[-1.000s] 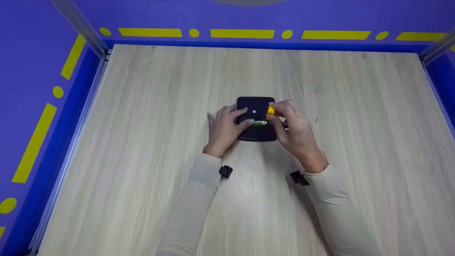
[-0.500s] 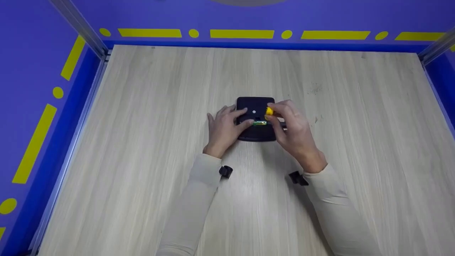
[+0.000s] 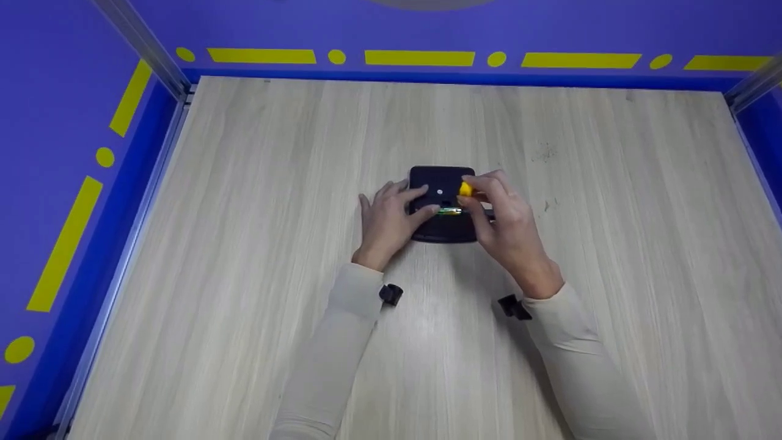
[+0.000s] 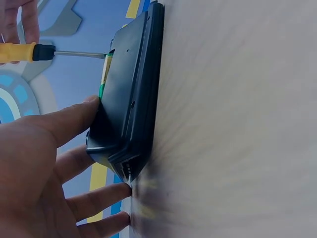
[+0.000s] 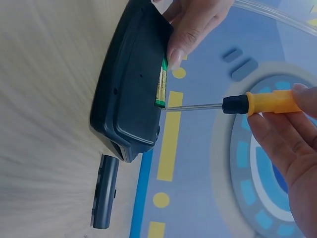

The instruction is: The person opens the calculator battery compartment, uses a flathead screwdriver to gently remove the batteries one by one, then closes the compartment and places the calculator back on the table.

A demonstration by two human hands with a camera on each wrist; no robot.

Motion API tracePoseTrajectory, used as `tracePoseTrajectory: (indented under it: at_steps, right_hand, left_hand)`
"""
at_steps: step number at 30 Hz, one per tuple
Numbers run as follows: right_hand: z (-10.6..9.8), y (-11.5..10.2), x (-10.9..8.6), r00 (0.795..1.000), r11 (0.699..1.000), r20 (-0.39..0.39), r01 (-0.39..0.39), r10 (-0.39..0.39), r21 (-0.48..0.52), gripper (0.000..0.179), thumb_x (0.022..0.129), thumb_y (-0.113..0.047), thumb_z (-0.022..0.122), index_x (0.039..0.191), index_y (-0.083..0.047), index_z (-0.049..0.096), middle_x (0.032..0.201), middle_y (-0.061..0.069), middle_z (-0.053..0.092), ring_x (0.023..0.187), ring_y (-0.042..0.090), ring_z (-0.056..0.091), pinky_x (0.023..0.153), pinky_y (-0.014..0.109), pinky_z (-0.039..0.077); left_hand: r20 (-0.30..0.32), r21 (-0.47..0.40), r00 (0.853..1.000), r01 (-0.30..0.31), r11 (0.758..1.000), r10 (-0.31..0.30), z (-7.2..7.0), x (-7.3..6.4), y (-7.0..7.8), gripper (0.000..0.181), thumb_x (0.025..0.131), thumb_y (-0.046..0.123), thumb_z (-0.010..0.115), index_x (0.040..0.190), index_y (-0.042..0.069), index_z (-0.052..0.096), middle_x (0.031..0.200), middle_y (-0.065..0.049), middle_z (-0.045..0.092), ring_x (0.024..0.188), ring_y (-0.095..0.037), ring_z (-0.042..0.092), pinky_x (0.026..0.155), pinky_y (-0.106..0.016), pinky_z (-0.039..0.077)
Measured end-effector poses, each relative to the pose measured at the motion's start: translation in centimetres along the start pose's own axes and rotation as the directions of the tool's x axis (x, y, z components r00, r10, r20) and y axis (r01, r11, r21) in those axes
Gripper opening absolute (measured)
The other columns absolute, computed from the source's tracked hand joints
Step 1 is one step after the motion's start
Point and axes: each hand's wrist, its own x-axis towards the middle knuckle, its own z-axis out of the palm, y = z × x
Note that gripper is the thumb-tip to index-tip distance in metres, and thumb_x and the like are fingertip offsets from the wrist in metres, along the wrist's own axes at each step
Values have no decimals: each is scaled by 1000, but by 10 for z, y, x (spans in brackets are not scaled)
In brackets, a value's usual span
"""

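A black device like a face-down calculator point(image 3: 445, 232) lies on the table, its back up. In its slot sits a green battery point(image 5: 162, 84). My left hand point(image 3: 388, 223) rests on the device's left side; its thumb touches the battery's end, and the other fingers lie spread along the back and edge. A screwdriver point(image 4: 20, 52) with a yellow handle and black collar is pinched in my right hand point(image 3: 504, 214). Its thin shaft points down, and the tip meets the battery's other end in the right wrist view point(image 5: 193, 106).
A narrow black battery cover point(image 5: 105, 192) lies on the table just right of the device, partly hidden by the right hand in the head view. The wooden table point(image 3: 275, 183) is bordered by blue walls point(image 3: 427, 27) with yellow marks.
The screwdriver handle tilts slightly left, then back to the right, along with my right hand. My left hand holds its place on the device. The head view shifts a little.
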Motion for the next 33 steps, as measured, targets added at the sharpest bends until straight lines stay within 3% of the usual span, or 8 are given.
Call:
tracePoseTrajectory:
  at_steps: [9, 16, 33]
  right_hand:
    - [-4, 5, -3, 996, 996, -30, -78, 80, 46, 28, 96, 11, 71, 121, 5, 63, 109, 17, 65, 102, 30, 72, 90, 31, 61]
    - [-7, 3, 0, 998, 999, -42, -37, 38, 40, 27, 95, 13, 71, 120, 8, 62, 108, 18, 65, 101, 29, 72, 92, 26, 59]
    - [-4, 2, 0, 999, 999, -7, -37, 37, 23, 27, 96, 10, 71, 121, 6, 62, 109, 17, 65, 102, 28, 71, 91, 31, 61]
  left_hand:
    - [-6, 29, 1000, -12, 1000, 12, 1, 0, 2, 59, 99, 58, 68, 147, 24, 67, 159, -10, 52, 152, -36, 39, 121, -77, 9]
    - [-12, 23, 1000, -6, 1000, 6, 1, 1, 1, 57, 99, 56, 69, 146, 24, 67, 159, -10, 52, 152, -35, 39, 121, -76, 9]
    - [-3, 22, 1000, 6, 1000, -6, 1, 1, 2, 57, 100, 56, 69, 147, 25, 66, 160, -9, 51, 153, -35, 37, 121, -75, 7]
